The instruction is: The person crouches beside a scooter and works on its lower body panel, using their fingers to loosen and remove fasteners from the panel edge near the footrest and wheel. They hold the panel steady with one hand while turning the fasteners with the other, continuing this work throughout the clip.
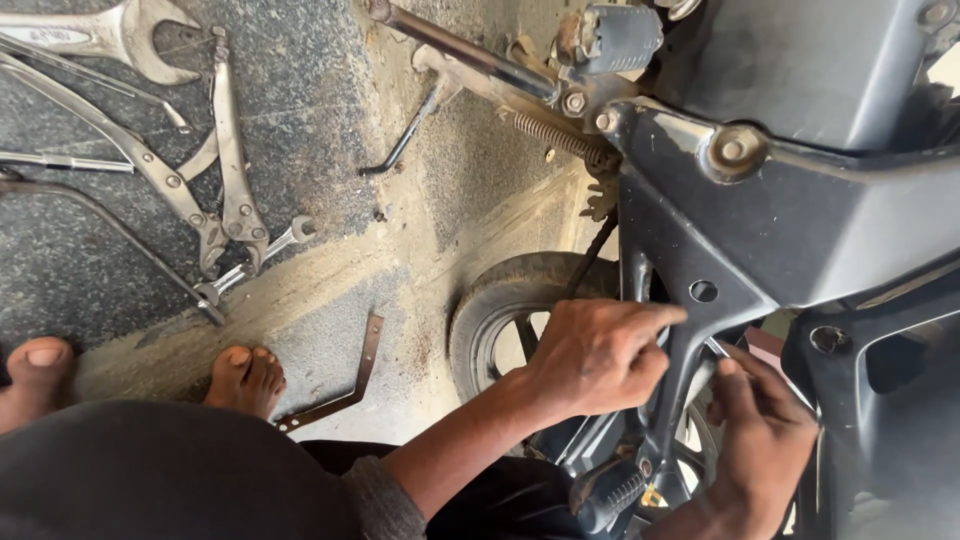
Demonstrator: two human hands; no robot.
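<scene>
Gripping upright black frame strut (668, 370), both hands.

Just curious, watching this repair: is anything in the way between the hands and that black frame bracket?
Nothing visible. The left hand already rests on the black bracket, and the right hand reaches its other side. What the fingertips touch behind it is hidden.

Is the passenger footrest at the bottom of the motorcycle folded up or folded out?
Cannot tell for sure. The footrest shows only its ribbed rubber end below the left hand; its hinge is hidden.
</scene>
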